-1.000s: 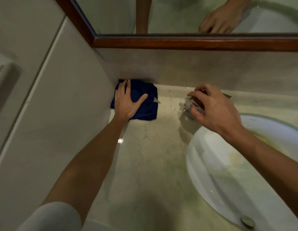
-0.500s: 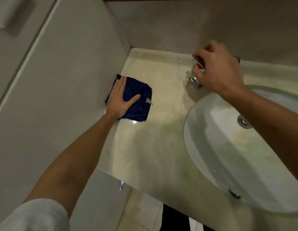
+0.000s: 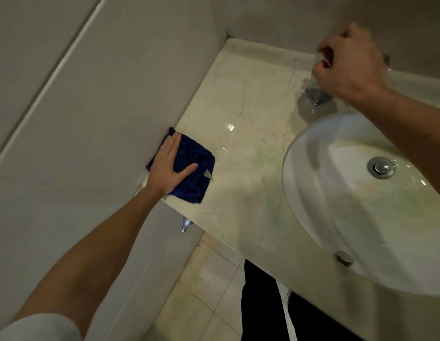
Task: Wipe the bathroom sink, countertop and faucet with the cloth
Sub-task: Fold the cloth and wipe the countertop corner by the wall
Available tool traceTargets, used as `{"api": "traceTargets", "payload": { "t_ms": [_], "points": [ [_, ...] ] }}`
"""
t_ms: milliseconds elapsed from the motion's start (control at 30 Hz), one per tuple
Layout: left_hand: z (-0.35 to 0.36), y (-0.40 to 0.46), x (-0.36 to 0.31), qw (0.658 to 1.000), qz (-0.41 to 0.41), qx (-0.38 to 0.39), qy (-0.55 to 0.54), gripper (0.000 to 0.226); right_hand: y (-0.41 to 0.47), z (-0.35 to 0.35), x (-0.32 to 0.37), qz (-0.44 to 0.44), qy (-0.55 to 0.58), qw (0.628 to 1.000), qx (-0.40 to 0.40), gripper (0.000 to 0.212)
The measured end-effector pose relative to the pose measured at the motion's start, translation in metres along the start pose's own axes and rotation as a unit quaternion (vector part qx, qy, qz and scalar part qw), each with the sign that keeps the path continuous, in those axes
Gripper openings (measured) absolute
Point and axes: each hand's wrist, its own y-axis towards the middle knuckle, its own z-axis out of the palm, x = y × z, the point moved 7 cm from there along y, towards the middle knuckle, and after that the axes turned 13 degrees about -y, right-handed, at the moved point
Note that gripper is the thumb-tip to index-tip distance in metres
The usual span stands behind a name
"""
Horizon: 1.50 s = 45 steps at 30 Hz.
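blue cloth (image 3: pixel 189 173) lies flat under the left hand (image 3: pixel 168 168) – straight fingers pressing. unwiped countertop (image 3: pixel 251 134) and sink (image 3: pixel 312 217) lie toward three o'clock; right hand (image 3: pixel 349 65) grips the faucet (image 3: pixel 317 94).

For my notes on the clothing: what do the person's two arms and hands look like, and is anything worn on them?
Both forearms are bare. The left hand and the right hand wear no gloves; no rings, watch or bracelets show. Only the left arm shows clothing: a short white sleeve at the upper arm. The right arm leaves the picture before any sleeve appears.
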Motion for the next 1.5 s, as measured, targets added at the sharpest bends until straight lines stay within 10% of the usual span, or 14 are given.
{"api": "traceTargets", "payload": {
  "t_ms": [700,1500],
  "points": [
    [0.205,-0.156,-0.233,0.996,-0.079,-0.004,0.042,0.110,-0.004,-0.002,0.000,0.015,0.011,1.000,0.022,0.039],
    [0.103,0.050,-0.146,0.998,-0.007,-0.064,0.014,0.096,0.003,0.011,-0.008,0.012,0.030,0.999,-0.010,0.034]
  ]
}}
